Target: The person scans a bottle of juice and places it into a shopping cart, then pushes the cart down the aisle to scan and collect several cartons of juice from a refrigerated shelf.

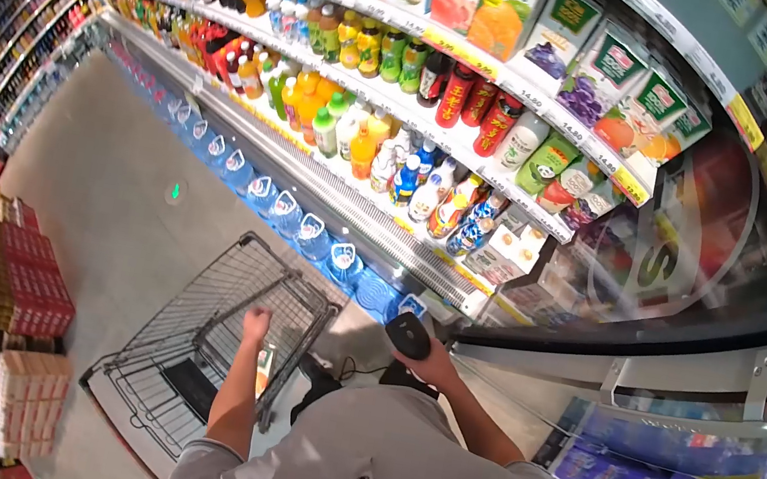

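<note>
My right hand (428, 366) is closed round a black handheld barcode scanner (409, 335). The scanner is near the foot of the drinks shelf, and a dark cable lies on the floor close by. My left hand (257, 324) is closed in a fist over the wire shopping cart (145, 342). Whether it grips the cart's inner frame or something small cannot be made out. A carton (266, 358) with a green and white top shows beside my left forearm, in the cart area and partly hidden.
A long refrigerated shelf (344, 170) of bottles, cans and juice cartons (506, 15) runs along the aisle. Large water bottles (284, 214) line its foot. Stacked boxes (32, 277) stand at left, purple packs (658, 478) at right. A green arrow marks the floor (122, 196).
</note>
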Demonstrator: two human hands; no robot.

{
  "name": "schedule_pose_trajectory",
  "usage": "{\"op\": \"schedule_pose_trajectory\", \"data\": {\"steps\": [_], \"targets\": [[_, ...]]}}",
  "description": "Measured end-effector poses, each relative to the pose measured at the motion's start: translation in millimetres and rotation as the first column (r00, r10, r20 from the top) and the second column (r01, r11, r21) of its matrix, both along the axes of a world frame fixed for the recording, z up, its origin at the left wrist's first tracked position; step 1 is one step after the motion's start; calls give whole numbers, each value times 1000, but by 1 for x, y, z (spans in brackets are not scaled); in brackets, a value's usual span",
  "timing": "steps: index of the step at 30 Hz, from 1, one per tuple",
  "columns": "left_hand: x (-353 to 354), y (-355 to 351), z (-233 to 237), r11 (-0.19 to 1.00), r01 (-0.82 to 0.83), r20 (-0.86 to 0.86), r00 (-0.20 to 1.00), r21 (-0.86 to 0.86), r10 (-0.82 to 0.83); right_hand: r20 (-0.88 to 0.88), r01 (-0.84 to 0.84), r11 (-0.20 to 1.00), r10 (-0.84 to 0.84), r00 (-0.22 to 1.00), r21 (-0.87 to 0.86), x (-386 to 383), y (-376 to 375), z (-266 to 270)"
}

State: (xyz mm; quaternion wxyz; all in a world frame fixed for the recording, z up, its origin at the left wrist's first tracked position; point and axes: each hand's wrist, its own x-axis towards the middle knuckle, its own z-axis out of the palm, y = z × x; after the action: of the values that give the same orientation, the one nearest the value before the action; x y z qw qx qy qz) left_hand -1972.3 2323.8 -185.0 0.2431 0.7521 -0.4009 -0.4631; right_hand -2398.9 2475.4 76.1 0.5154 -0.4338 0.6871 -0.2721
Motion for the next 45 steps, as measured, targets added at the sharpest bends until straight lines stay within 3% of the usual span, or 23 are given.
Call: {"op": "schedule_pose_trajectory", "data": {"steps": [3,5,8,10,14,18,22,24,25,29,31,34,36,38,40,41,42,45], "targets": [[-85,-61,96,941,148,119,986,-305,-117,7,26,997,-26,1000,-73,-26,1,-14],[-159,-89,161,836,277,165,960,-474,-224,-56,15,956,-33,998,-293,-39,4,-35],[-282,-121,227,586,388,131,892,-711,-432,-116,12,940,-55,992,-341,-59,11,-33],[-366,-122,293,311,474,263,805,-824,-532,-75,45,950,-71,995,-309,-68,11,-23],[-510,-117,426,-153,461,462,694,-874,-552,-26,-24,933,16,1000,-359,-95,9,-20],[-612,-119,523,-419,431,579,739,-799,-345,-67,-69,933,48,997,-354,-118,0,-20],[-676,-125,569,-485,454,617,745,-747,-252,-60,-77,947,61,996,-311,-125,-9,-9],[-691,-130,581,-542,567,714,695,-621,-91,-11,-55,941,54,998,-335,-126,-5,-12],[-699,-137,581,-534,612,752,655,-583,-71,-10,-78,937,79,997,-342,-130,-2,-14],[-716,-135,562,-517,568,702,706,-641,-95,-18,-43,935,39,999,-352,-146,17,-39],[-711,-119,557,-494,480,582,811,-725,-67,-3,9,936,-11,1000,-352,-151,25,-38],[-699,-95,539,-435,358,464,871,-826,-164,31,-13,972,21,999,-233,-159,27,-26],[-697,-92,526,-475,290,417,890,-831,-185,17,-14,961,20,1000,-275,-158,24,-35],[-700,-97,510,-437,82,234,923,-896,-306,36,17,964,-7,999,-265,-157,24,-34],[-693,-93,512,-448,97,230,940,-889,-252,36,5,965,4,999,-261,-156,25,-17],[-691,-90,512,-397,40,158,950,-917,-268,35,-2,967,11,999,-257,-155,26,-12],[-688,-86,511,-343,-16,86,956,-939,-279,40,-10,967,20,999,-254,-156,24,-22],[-674,-67,511,-287,63,126,970,-956,-207,80,-50,973,70,994,-227,-158,19,-51]]}}
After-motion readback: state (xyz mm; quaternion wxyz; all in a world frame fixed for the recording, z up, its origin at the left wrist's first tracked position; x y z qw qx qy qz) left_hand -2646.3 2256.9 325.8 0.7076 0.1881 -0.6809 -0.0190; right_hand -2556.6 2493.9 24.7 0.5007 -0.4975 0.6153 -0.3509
